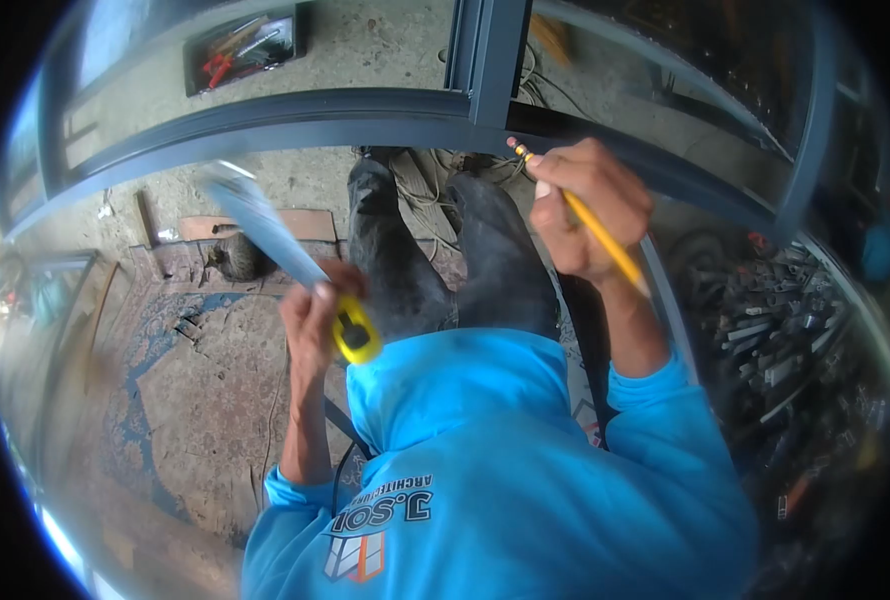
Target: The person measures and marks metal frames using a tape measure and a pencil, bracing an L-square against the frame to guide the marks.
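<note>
My left hand [313, 315] is closed around a tool with a yellow-and-black body and a long silver blade [270, 225]. The blade slants up and left, smeared by motion, so I cannot make out its exact kind. In my closed right hand [595, 205] a yellow pencil [602, 237] lies slanted, its eraser end poking out at the upper left. That hand is just in front of a dark grey metal frame [365, 108]. Both hands are apart, above my dark-trousered legs [405, 270].
Beyond the frame's crossbar sits a black tray [298, 35] of tools. Many metal profile offcuts [765, 330] are heaped at right. A worn patterned rug [215, 390] covers the floor at left, with what looks like a cat [237, 257] on it. Coiled cord [430, 200] lies between my legs.
</note>
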`<state>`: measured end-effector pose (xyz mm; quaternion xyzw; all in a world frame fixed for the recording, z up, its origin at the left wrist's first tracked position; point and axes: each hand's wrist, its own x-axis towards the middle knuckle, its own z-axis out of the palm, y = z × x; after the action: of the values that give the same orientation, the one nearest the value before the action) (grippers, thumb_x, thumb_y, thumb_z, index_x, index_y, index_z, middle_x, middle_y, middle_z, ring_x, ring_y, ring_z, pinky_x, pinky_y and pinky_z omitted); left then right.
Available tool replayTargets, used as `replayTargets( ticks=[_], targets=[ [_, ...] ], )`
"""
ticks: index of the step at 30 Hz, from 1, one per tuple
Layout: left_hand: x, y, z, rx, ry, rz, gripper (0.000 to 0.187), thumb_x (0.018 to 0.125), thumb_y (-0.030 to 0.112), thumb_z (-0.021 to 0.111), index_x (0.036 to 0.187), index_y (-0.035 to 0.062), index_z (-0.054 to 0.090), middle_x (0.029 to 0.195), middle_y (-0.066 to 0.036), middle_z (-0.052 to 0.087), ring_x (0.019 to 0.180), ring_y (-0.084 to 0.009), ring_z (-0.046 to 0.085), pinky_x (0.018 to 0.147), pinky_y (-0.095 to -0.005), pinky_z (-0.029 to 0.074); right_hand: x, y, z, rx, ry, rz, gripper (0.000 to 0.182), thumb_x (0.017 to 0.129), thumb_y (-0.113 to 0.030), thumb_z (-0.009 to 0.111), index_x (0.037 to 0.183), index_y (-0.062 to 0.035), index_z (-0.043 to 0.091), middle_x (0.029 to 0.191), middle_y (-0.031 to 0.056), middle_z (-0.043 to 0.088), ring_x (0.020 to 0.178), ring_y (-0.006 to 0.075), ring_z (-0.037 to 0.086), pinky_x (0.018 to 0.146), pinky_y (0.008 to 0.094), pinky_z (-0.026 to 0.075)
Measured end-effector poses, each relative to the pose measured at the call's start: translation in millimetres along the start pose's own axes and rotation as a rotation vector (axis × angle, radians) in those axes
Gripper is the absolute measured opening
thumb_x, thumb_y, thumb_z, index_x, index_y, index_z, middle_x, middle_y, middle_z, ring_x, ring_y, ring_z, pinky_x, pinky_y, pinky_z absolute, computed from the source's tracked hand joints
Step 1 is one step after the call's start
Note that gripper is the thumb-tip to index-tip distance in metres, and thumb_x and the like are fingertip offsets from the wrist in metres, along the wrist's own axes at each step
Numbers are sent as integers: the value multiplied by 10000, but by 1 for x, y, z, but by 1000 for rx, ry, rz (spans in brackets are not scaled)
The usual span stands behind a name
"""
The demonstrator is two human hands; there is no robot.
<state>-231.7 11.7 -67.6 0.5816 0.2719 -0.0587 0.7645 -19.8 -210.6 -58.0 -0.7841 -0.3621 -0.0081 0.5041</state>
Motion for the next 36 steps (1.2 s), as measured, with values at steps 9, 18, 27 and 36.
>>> replayTargets(
  ticks=[9,18,27,36],
  targets=[
    [91,57,27,-36,205,170,383,999,302,418,997,-23,620,870,-154,654,705,-208,639,615,-305,533,6,3,3,52,-8,-8,184,671,88,575,842,30,610,708,129,599,585,232,595,533,308,499],
    [93,59,28,-301,212,42,440,987,320,429,1068,-70,616,857,-152,670,675,-230,675,620,-294,559,3,2,1,73,-40,-1,187,659,78,580,837,25,606,694,128,585,565,229,581,520,305,489],
    [93,55,27,-380,208,44,450,985,321,420,1076,-75,612,859,-167,670,678,-247,679,639,-304,568,7,4,6,87,-35,-4,205,657,80,580,849,19,614,706,139,603,584,232,606,527,295,496],
    [94,57,29,-346,215,57,452,983,330,428,1074,-72,613,859,-162,674,674,-243,679,634,-299,567,12,7,1,125,-110,-20,198,611,87,576,793,19,610,682,122,597,558,237,589,518,302,485]
  ],
)
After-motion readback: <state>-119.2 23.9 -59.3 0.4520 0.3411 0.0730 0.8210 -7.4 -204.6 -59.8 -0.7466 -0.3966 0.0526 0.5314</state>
